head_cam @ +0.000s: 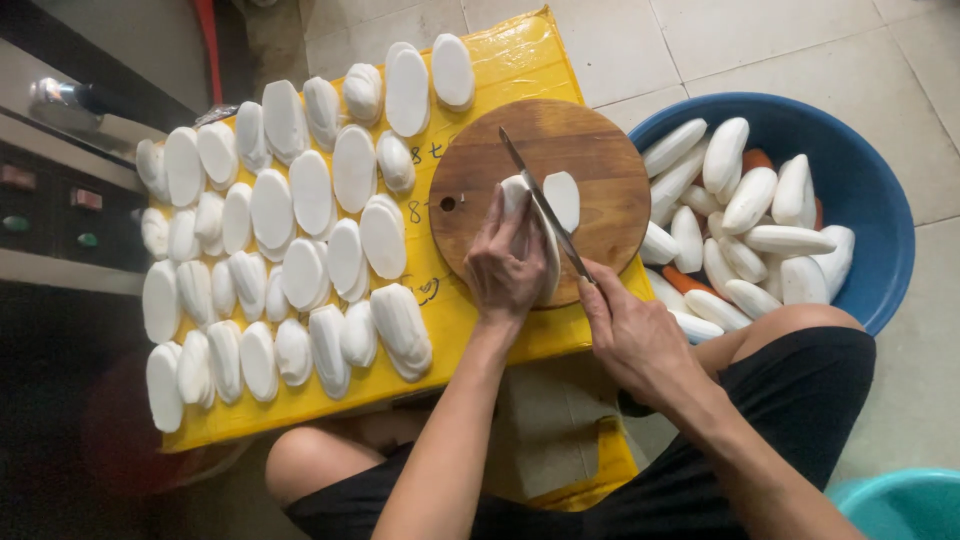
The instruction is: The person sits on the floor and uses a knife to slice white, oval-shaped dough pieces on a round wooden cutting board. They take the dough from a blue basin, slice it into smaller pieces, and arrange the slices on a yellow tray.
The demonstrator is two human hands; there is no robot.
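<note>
A round wooden cutting board (590, 160) lies on a yellow wrapped box (500, 70). On the board my left hand (503, 270) presses down on a white peeled root piece (520, 195). My right hand (630, 335) grips the handle of a knife (545, 205), whose blade runs lengthwise through the white piece. A cut white slice (563, 198) lies flat just right of the blade.
Several white oval slices (300, 200) cover the yellow box left of the board. A blue tub (870, 180) at right holds several whole white peeled roots (750, 200) and some orange pieces. A metal appliance (60, 150) stands at left. A teal bucket rim (905, 505) shows bottom right.
</note>
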